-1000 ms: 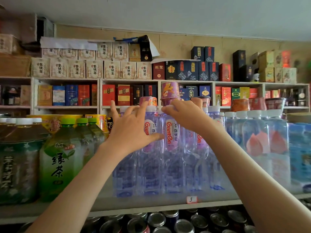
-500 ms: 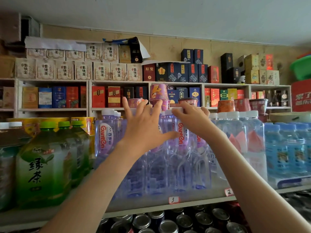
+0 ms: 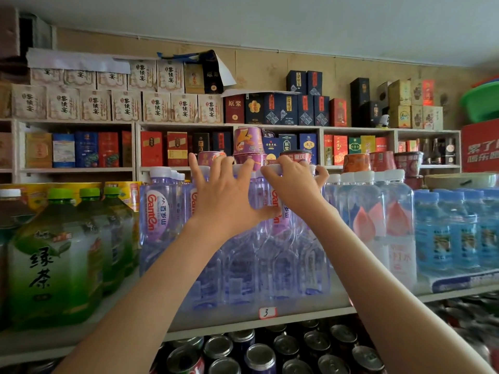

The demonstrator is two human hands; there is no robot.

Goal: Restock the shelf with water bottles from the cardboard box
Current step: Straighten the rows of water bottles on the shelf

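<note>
Rightward along the row both hands had slid since a second ago, away from the green tea bottles [image 3: 54, 260], and one Ganten bottle [image 3: 158, 211] stood clear to their left! My left hand [image 3: 226, 203] was spread wide, fingers straight, palm and thumb pressing the water bottles [image 3: 280, 265]. My right hand [image 3: 295, 187] was curled over their tops, fingers hooked behind the necks. They stood in a tight cluster on the shelf [image 3: 216, 319], near its front edge, just behind the price tag [image 3: 267, 312]. The cardboard box was nowhere in view.

By my reckoning this was the squaring-up step: bottles set down, getting closed up into line. The next move, I judged, called for an even push that would not tip them, then letting go and returning to the box.

Thin clear plastic, violet-tinted, ribbed and square-shouldered, with glossy labels and white screw caps [image 3: 160, 171]. Light stuff, likely slippery on the smooth pale board, and tall enough to topple into the peach-labelled bottles [image 3: 370, 220] at right.
</note>
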